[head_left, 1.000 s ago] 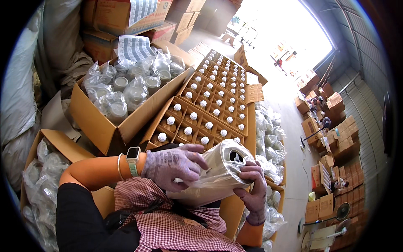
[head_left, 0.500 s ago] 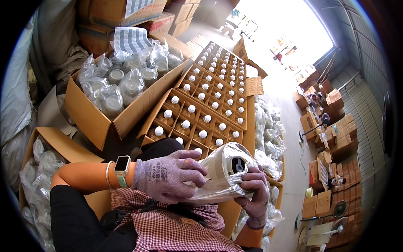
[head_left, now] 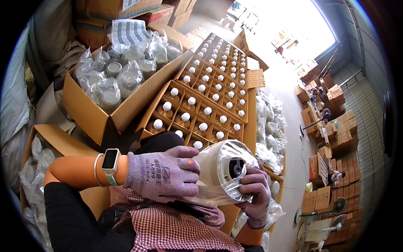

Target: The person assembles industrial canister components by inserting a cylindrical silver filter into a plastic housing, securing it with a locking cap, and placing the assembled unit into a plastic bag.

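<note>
A white cylindrical container [head_left: 213, 165] in a clear plastic bag [head_left: 222, 194] lies tilted across my lap, its end with a round black fitting [head_left: 236, 167] facing right. My left hand [head_left: 168, 174], in a grey-purple glove, lies over the container's left end with fingers bent and close together, holding it through the bag. My right hand [head_left: 255, 190], gloved the same way, grips the bag's gathered film at the rim beside the black fitting. The left thumb and the container's underside are hidden.
Ahead, divided cartons [head_left: 197, 110] hold rows of white-capped bottles. An open cardboard box [head_left: 86, 115] of bagged containers stands to the left, with a printed sheet on top. Another box [head_left: 63, 143] sits near my left elbow. More bagged containers [head_left: 268, 130] line the right; stacked cartons [head_left: 344, 189] and fans stand farther off.
My left hand has shifted a little left, its fingers drawn closer together against the bagged container. My right hand keeps its grip at the rim, where the film bunches more.
</note>
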`<state>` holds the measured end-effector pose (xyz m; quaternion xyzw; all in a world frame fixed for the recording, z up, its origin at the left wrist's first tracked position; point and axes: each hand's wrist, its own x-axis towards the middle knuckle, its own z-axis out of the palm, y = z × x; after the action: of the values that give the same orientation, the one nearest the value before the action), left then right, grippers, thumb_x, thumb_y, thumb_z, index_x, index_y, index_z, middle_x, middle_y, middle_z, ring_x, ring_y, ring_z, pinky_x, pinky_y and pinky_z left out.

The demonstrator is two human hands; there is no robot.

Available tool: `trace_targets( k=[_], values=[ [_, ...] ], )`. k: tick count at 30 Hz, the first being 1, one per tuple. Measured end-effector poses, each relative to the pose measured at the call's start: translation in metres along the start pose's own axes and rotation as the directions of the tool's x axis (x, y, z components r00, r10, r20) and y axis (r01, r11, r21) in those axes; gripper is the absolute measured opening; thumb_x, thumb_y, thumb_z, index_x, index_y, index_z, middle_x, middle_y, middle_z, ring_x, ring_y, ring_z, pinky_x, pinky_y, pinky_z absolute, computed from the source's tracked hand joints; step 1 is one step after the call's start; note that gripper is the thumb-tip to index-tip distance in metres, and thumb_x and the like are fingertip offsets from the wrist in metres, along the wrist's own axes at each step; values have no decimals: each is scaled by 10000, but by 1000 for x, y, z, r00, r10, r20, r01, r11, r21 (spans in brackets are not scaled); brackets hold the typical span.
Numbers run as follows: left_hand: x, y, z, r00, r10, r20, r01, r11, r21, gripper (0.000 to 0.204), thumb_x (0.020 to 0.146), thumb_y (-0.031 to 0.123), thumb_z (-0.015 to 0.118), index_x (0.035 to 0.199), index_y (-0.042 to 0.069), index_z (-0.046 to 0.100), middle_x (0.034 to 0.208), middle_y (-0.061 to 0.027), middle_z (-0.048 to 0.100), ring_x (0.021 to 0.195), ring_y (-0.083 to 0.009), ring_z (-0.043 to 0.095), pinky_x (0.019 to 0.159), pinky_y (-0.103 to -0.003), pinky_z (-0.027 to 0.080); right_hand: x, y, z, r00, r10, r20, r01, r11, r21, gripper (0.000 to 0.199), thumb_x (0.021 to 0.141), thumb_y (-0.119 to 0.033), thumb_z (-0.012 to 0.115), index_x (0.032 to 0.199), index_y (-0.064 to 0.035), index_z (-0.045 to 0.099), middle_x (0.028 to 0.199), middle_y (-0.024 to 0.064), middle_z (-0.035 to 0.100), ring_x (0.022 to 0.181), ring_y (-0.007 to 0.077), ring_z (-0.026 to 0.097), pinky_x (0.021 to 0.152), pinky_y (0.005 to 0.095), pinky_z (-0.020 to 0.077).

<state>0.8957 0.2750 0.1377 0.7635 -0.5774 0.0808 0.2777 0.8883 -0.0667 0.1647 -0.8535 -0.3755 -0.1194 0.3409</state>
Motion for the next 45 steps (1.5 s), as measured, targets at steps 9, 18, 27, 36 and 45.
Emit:
trace_targets(
  k=[9, 18, 27, 36, 45],
  values=[
    [-18, 5, 18, 981, -73, -180, 103, 981, 162, 148, 799, 275, 744, 905, 201, 672, 870, 37, 618, 1119, -208, 623, 1175, -600, 329, 34, -60, -5, 986, -38, 163, 96, 926, -365, 599, 679, -361, 918, 1176, -141, 666, 1222, 107, 605, 1211, 339, 587, 1182, 638, 314],
    [-21, 14, 38, 936, -180, -302, 255, 939, 232, 206, 803, 303, 742, 882, 159, 618, 919, -23, 623, 1182, -240, 620, 1202, -637, 299, 64, -65, 14, 791, -247, 559, 495, 796, -348, 129, 781, -231, 719, 881, -150, 718, 1461, 84, 580, 1347, 318, 532, 1175, 585, 355],
    [-13, 22, 63, 838, -341, -427, 428, 895, 125, 132, 831, 276, 702, 896, 164, 681, 905, -22, 633, 1176, -226, 638, 1203, -631, 316, 82, -68, 10, 692, -206, 692, 534, 790, -299, 194, 760, -240, 787, 918, -186, 688, 1450, 55, 563, 1381, 325, 483, 1153, 569, 397],
    [-17, 28, 53, 837, -258, -483, 412, 878, 243, 53, 808, 221, 669, 812, 172, 648, 952, -14, 648, 1261, -234, 614, 1204, -633, 317, 82, -66, 21, 696, -188, 692, 597, 688, -413, 390, 770, -370, 805, 1099, -182, 712, 1306, 66, 569, 1357, 320, 487, 1103, 521, 441],
    [-26, 27, 51, 844, -275, -460, 372, 919, 134, 136, 802, 224, 710, 765, 153, 599, 894, 7, 645, 1269, -278, 634, 1208, -646, 268, 80, -77, 25, 697, -153, 701, 576, 702, -420, 388, 799, -262, 711, 1152, -100, 701, 1296, 115, 572, 1370, 321, 491, 1093, 457, 473]
  ],
)
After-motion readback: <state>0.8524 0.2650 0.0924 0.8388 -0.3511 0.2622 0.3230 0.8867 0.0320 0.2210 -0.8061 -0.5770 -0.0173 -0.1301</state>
